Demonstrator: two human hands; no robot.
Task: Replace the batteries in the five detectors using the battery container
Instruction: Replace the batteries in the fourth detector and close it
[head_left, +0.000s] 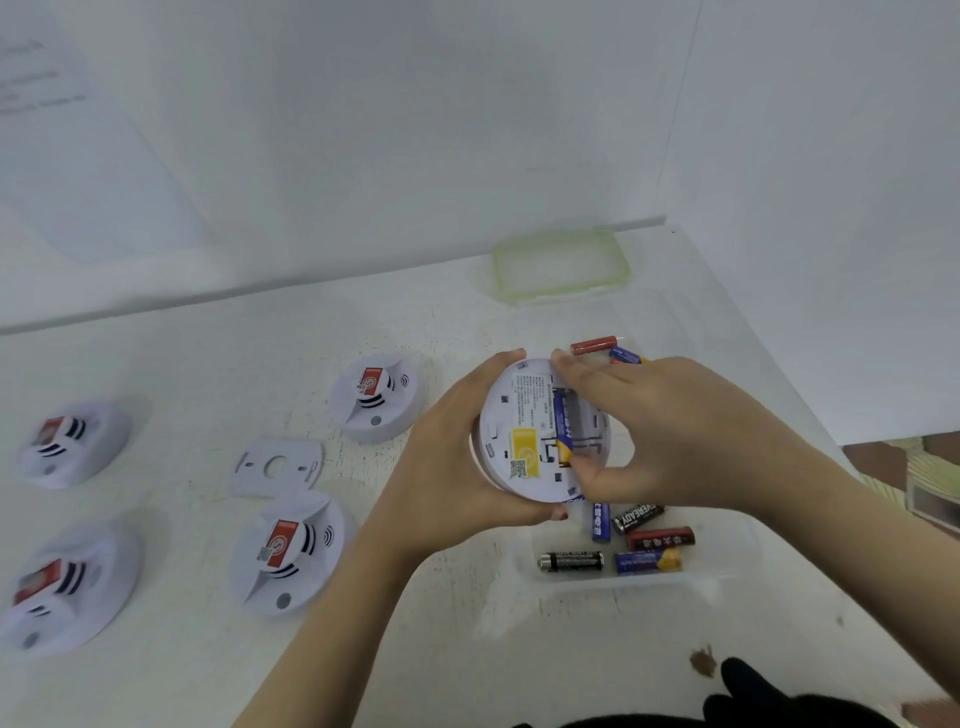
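My left hand grips a round white detector from its left side, back face up, above the clear battery container. A blue and yellow battery lies in the detector's open compartment. My right hand pinches that battery between thumb and fingers. Several loose batteries lie in the container, among them a black one and a red one. Four more detectors rest face up on the white table: one at centre, one nearer me, two at far left.
A detached white mounting plate lies flat between the two nearer detectors. The container's green-rimmed lid sits by the wall at the back. A dark object shows at the bottom edge. The table's right edge runs diagonally past the container.
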